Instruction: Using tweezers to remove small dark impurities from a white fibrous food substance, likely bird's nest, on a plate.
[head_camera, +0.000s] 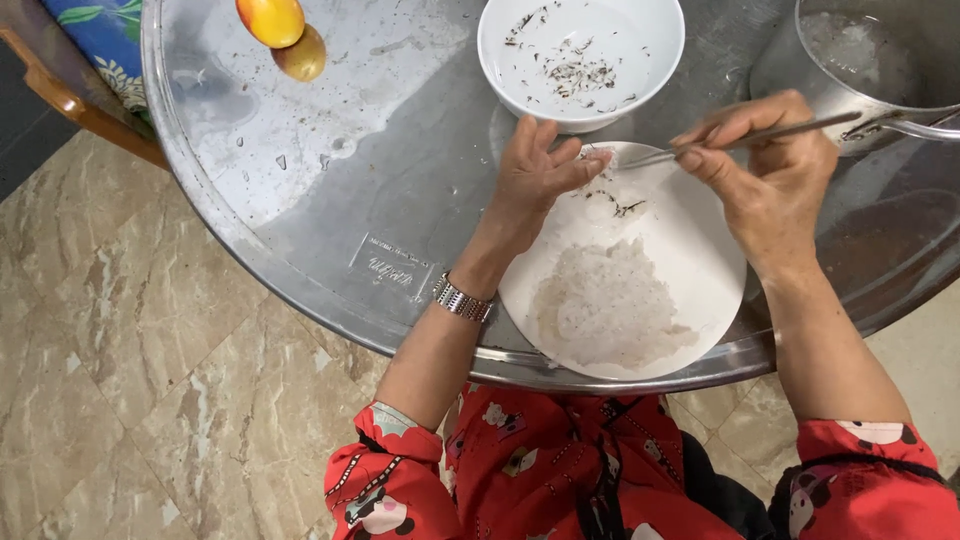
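Item: white plate (640, 300), one, round, lying on the near edge of a round metal table (330, 230). It carries one flat patch of pale translucent shreds (605, 305) on its near half and a few dark specks (625, 207) on its far half.

Item: right hand (770, 170), grip closed on one pair of thin metal tweezers (740, 140), pinched between thumb and forefinger. Long axis of the tweezers runs across the table, handle end out to the person's right over the pot rim, tip pointing left toward the other hand.

Item: left hand (540, 175), fingers curled, holding one small pale clump (598, 158) between thumb and fingertips at the plate's far rim. The clump lies just left of the tweezer tip, nearly touching it; the left hand is the nearer one to it. One metal wristwatch (462, 298) on that wrist.

Item: white bowl (580, 55), one, just beyond the left grip, with dark flecks scattered inside.

Item: metal pot (880, 70), one, beyond and right of the right grip; pale wet contents, not clearly made out.

Item: yellow-red fruit (270, 20), one, well left of both hands, mirrored in the tabletop.

Item: red patterned sleeves, two. Tiled floor below.
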